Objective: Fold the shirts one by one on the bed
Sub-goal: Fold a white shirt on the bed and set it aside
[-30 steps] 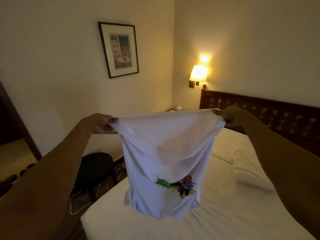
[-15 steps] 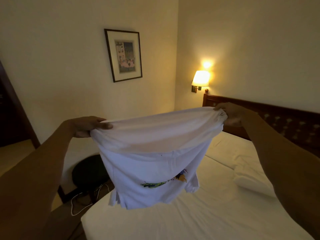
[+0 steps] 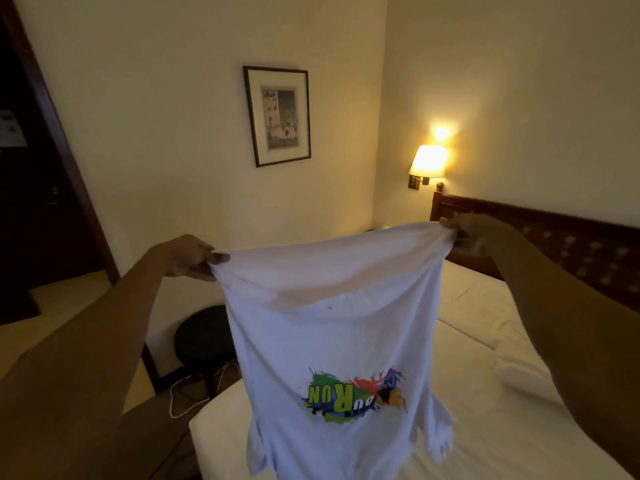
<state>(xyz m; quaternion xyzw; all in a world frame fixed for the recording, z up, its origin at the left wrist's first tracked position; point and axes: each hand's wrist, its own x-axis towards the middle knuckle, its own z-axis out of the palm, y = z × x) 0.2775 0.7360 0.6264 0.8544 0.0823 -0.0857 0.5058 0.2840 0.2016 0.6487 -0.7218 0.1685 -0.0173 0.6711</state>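
Closest in, both forearms reach forward and up, and between them hangs a white T-shirt (image 3: 332, 341). The left hand (image 3: 194, 256) pinches one corner of the hem, thumb on top. The right hand (image 3: 465, 230) grips the other corner with curled fingers, and the hem is pulled taut between them. The shirt hangs upside down: its colourful "RUN" print reads inverted, and the sleeves dangle at the bottom, so its long axis runs straight down from the hands. The left hand looks the nearer of the two, and the right reaches further toward the head of the bed, so the hem slants away to the right.

The garment hangs over the near part of the bed (image 3: 485, 452). Whether its lower end touches the mattress cannot be told. Laying it flat would probably mean lowering both hands forward so the cloth spreads along the sheet.

Further right lies a pillow (image 3: 519, 375). Left of the bed stand a dark stool (image 3: 202, 336) and a white cable (image 3: 178, 400) on the floor. Beyond are the wooden headboard (image 3: 571, 237), a lit wall lamp (image 3: 429, 161) and a framed picture (image 3: 277, 116).
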